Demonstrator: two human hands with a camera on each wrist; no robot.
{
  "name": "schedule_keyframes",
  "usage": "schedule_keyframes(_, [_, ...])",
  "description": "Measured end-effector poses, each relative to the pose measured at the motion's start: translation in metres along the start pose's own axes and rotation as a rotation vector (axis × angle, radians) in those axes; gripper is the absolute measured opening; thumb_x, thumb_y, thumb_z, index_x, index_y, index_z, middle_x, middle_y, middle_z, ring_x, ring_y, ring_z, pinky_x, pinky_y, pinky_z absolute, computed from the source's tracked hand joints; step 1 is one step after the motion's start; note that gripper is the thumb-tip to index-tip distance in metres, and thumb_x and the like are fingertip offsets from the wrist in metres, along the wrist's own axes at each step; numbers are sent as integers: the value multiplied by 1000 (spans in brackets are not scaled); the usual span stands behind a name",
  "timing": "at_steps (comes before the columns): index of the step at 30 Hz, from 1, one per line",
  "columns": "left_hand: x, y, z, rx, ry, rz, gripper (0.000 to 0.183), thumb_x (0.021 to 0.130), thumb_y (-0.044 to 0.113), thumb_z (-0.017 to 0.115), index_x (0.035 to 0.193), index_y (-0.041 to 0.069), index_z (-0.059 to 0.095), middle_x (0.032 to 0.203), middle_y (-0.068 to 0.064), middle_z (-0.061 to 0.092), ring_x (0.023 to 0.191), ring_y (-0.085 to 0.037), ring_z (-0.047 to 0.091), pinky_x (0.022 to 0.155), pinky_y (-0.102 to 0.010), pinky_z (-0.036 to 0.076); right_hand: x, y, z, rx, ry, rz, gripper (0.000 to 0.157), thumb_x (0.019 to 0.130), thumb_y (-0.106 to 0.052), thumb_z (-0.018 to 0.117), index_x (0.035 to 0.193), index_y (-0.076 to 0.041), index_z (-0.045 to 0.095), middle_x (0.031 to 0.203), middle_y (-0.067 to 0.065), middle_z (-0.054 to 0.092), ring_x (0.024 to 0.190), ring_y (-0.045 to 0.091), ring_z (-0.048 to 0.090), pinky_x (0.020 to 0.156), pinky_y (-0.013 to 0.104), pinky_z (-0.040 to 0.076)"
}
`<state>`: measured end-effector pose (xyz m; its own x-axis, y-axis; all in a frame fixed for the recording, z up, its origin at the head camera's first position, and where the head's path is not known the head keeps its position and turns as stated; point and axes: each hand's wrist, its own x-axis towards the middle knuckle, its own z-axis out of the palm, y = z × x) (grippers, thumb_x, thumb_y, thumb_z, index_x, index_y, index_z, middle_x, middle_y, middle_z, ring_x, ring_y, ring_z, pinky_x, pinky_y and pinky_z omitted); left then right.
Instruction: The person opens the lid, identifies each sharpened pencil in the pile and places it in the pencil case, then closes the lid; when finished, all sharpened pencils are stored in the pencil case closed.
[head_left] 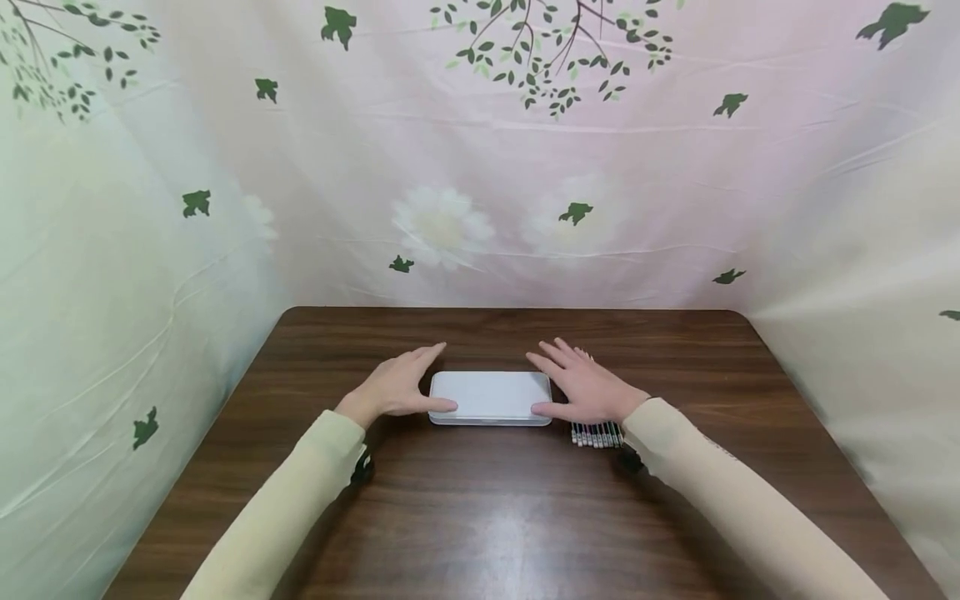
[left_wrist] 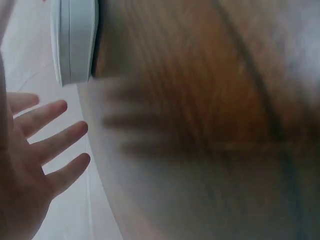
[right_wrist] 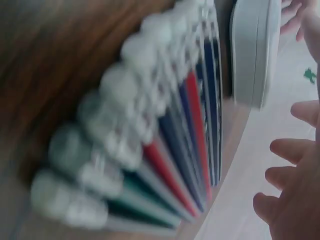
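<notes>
Case (head_left: 491, 395), pale and closed, lies on the desk (head_left: 480, 508) between left hand (head_left: 399, 386) and right hand (head_left: 591, 387), near the pens (head_left: 597, 436). Both hands have fingers (left_wrist: 60, 142) spread wide, gripping nothing; the step seems a reach, and lifting would call for narrowing them.

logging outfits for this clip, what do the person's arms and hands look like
The left sleeve and right sleeve are long and pale cream; the right has small dark marking, too small to read. A small black object shows under each wrist. The left hand and right hand wear no gloves.
</notes>
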<state>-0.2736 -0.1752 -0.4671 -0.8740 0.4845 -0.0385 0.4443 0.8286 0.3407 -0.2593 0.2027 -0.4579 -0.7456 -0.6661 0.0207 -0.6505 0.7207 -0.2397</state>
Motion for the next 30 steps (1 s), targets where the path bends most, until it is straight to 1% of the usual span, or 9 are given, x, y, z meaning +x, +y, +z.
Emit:
schedule_keyframes(4, [-2,5,6,24,-18,65,126,71,90,70,164,13,36,164,-9,43,150,-31,42,118,-55,39,3,-8,3,-12,5,-74,90,98,-68,60,163,-11,38,167,24,33,154,48,27,120,64,31])
schedule_keyframes(7, [-3,6,11,33,-25,100,123,70,87,74,162,12,41,161,-8,46,146,-30,45,117,-53,41,4,-12,5,-17,11,-123,83,96,-63,68,159,-13,47,164,25,38,151,45,37,118,59,37])
schedule_keyframes(9, [-4,6,12,44,-26,113,119,70,84,77,161,13,43,159,-7,49,144,-29,47,116,-51,42,5,-14,8,-32,7,-148,79,96,-61,70,158,-16,50,163,25,40,148,42,42,115,56,42])
schedule_keyframes(12, [-5,6,13,61,-22,116,112,73,78,80,159,14,46,156,-5,51,141,-28,50,114,-49,44,5,-15,12,-50,-2,-165,75,96,-59,70,158,-21,51,162,25,41,146,39,47,112,53,47])
schedule_keyframes(14, [-5,6,13,64,-16,114,107,75,73,82,157,13,48,155,-5,53,139,-28,51,113,-48,45,6,-15,14,-57,-3,-172,73,97,-58,70,158,-21,50,161,25,42,145,39,48,111,51,48])
schedule_keyframes(17, [-4,9,12,66,-5,120,102,77,67,84,154,9,51,151,-8,56,135,-29,54,110,-48,47,8,-14,16,-67,1,-189,71,98,-54,70,157,-19,51,159,28,43,141,40,52,110,49,50])
schedule_keyframes(22, [-2,15,10,70,-7,125,98,77,59,86,151,4,53,143,-10,59,126,-28,59,106,-46,49,13,-17,12,-113,-19,-248,67,101,-47,70,155,-11,53,153,33,48,120,40,69,96,44,59])
schedule_keyframes(26, [0,16,9,66,-15,123,96,77,56,88,149,3,53,139,-10,61,122,-26,60,105,-43,51,16,-21,6,-156,-50,-282,66,102,-46,69,153,-8,54,149,32,51,113,39,70,88,40,61])
schedule_keyframes(30, [-1,14,10,61,-18,123,96,76,56,89,148,3,54,137,-10,61,120,-26,61,104,-43,51,17,-21,5,-179,-86,-295,66,103,-47,66,154,-8,53,150,32,50,110,36,71,86,38,61])
